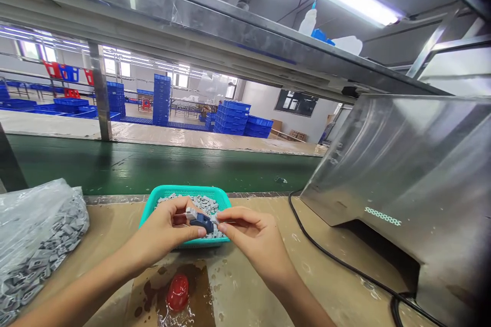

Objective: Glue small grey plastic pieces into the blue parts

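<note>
My left hand [164,232] and right hand [251,232] pinch a blue part [201,222] with closed fingers, above the teal basket [153,202]; next, press carefully.

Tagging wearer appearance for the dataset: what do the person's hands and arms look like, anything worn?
Both are bare. The left hand and right hand have no gloves, and no rings, watch or wristbands show. The forearms are uncovered up to the picture's lower edge, so no sleeves are in view. Fingernails are short and look unpainted. No markings, tape or cables on either arm.
</note>
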The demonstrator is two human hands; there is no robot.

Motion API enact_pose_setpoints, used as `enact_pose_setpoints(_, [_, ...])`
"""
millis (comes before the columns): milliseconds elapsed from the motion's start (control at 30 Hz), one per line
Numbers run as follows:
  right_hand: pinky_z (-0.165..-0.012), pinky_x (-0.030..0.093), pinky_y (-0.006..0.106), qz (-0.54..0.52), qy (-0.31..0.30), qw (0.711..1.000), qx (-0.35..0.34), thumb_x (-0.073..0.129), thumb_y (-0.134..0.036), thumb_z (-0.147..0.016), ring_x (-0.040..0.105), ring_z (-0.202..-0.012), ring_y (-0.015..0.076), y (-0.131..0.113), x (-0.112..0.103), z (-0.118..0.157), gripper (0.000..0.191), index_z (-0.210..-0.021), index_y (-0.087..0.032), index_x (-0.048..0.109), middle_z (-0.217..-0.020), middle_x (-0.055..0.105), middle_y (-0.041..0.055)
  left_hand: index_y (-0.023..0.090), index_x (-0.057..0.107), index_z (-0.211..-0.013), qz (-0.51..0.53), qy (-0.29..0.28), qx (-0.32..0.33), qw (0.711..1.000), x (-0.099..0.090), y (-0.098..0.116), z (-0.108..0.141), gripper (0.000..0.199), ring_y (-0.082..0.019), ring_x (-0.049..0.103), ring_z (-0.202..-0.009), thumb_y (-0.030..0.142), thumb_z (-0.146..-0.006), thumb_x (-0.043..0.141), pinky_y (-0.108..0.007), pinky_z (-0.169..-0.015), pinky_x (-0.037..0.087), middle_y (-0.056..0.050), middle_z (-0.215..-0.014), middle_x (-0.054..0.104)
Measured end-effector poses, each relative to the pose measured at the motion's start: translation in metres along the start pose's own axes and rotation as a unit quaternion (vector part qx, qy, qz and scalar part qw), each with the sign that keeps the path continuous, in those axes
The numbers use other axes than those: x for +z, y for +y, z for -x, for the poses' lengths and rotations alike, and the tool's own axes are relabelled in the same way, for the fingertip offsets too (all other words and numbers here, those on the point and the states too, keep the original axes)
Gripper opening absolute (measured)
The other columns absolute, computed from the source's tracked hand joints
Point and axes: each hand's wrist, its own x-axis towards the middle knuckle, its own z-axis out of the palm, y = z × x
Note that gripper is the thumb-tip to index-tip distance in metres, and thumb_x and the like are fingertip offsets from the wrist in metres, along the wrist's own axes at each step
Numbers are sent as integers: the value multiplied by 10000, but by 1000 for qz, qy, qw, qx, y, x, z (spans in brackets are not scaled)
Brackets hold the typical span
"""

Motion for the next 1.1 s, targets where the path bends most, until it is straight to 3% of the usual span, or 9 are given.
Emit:
enact_pose_setpoints(133, [-674, 517, 249, 0, -10, 1000, -8, 685, -158, -577, 617, -686, 154, 8, 3, -1, 90, -658, -189, 708, -705, 670, 21, 154, 547, -726, -9, 2, 8, 1000, -1, -2, -1, 174, -151, 547, -755, 244, -620, 652, -253, -691, 404, -7, -774, 598])
enact_pose_setpoints(300, [-700, 507, 280, 49, -7, 996, -76, 642, -158, -647, 595, -768, 177, 17, 6, -2, 85, -668, -201, 712, -755, 640, 40, 159, 595, -720, 63, 16, 9, 998, 1, -9, -4, 184, -174, 571, -793, 241, -593, 700, -268, -727, 428, -11, -747, 626])
enact_pose_setpoints(533, [-884, 419, 322, 224, -60, 949, -213, 513, -102, -763, 490, -1009, 178, 24, 11, 11, 403, -1118, -281, 578, -1120, 481, 51, 199, 625, -951, 284, 29, -4, 958, 11, -12, -7, 243, -127, 547, -915, 264, -717, 630, -214, -814, 421, -29, -992, 621])
enact_pose_setpoints(633, [-857, 423, 303, 235, -22, 940, -247, 500, -94, -766, 495, -963, 169, 26, 11, 13, 403, -1126, -264, 562, -1056, 490, 53, 169, 595, -1024, 318, 33, -25, 947, 11, -11, -6, 293, -120, 561, -854, 267, -748, 596, -205, -744, 436, -67, -1015, 617])
enact_pose_setpoints(800, [-641, 441, 251, 215, 49, 952, -210, 480, -108, -770, 505, -669, 131, 39, 0, 4, 264, -958, -220, 630, -714, 496, 4, 152, 511, -1097, 369, 37, -17, 928, 6, -9, -6, 339, -166, 561, -905, 245, -773, 557, -292, -811, 441, -88, -943, 619])
enact_pose_setpoints(967, [-690, 471, 263, 120, 75, 983, -113, 510, -177, -733, 544, -719, 148, 59, -10, -7, 218, -915, -154, 628, -740, 515, 29, 116, 523, -981, 394, 132, 52, 908, -3, -14, -14, 236, -75, 452, -578, 165, -751, 542, -189, -550, 396, -6, -663, 482])
enact_pose_setpoints(1100, [-696, 485, 275, 129, 54, 985, -96, 484, -213, -752, 569, -753, 160, 62, -13, -18, 252, -948, -136, 623, -801, 566, 60, 117, 521, -939, 375, 132, 82, 914, -21, -13, -22, 187, -68, 390, -544, 166, -762, 489, -174, -507, 348, 4, -639, 409])
